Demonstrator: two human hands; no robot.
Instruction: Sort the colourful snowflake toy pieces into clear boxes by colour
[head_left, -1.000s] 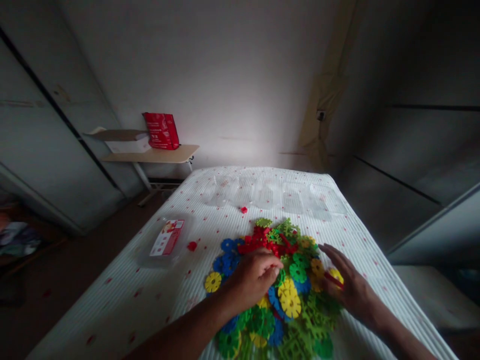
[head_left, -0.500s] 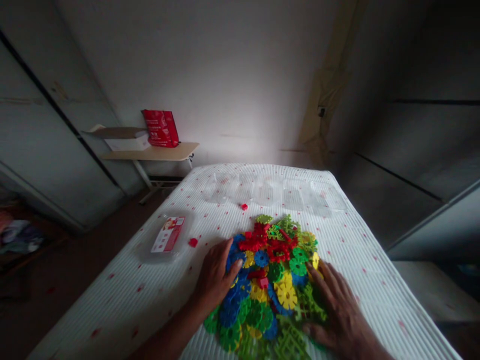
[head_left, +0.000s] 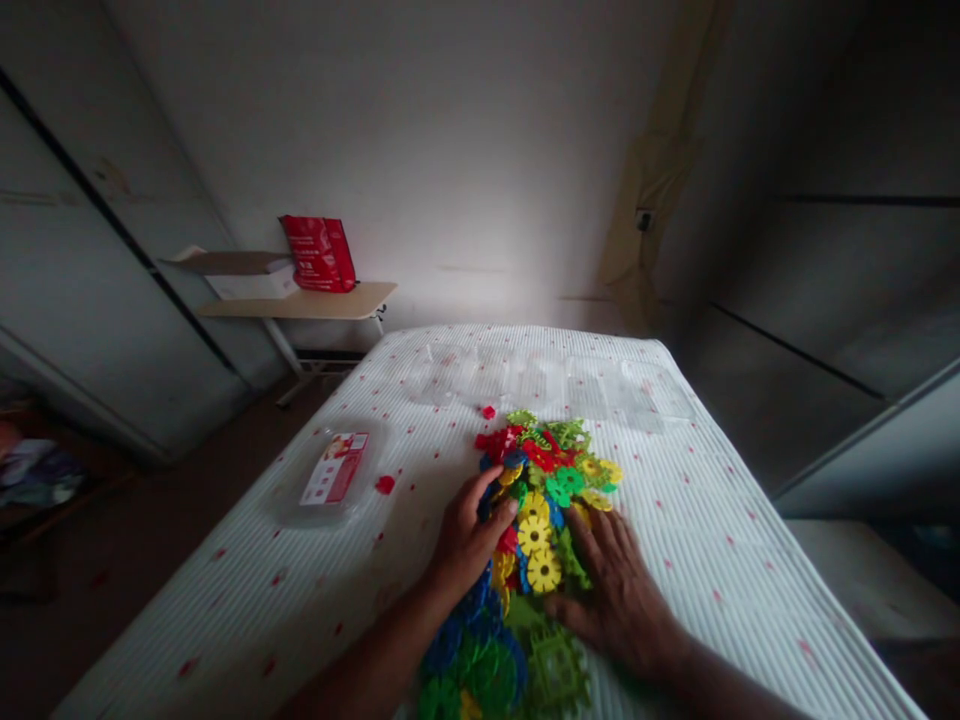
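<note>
A heap of plastic building pieces (head_left: pixel 544 570) in yellow, green, blue and red lies on the white cloth, many of them notched discs. At its left side my left hand (head_left: pixel 472 530) rests open, fingers and thumb against the discs. My right hand (head_left: pixel 619 585) lies open along the right side, its fingertips touching yellow and green pieces. Red pieces (head_left: pixel 499 440) gather at the far end of the heap. Square green lattice pieces (head_left: pixel 559 668) lie at the near end. Neither hand grips a piece. Pieces under the palms are hidden.
Several clear plastic containers (head_left: pixel 532 380) stand in a row at the far end of the covered table (head_left: pixel 720 560). A clear lidded box (head_left: pixel 334 475) with a label sits left, near a loose red piece (head_left: pixel 385 485). A red bag (head_left: pixel 319 253) stands on a side table (head_left: pixel 337 302).
Both hands have moved inward, pushing the heap narrower and taller in the middle. Some pieces at its far end have shifted slightly away from me.
</note>
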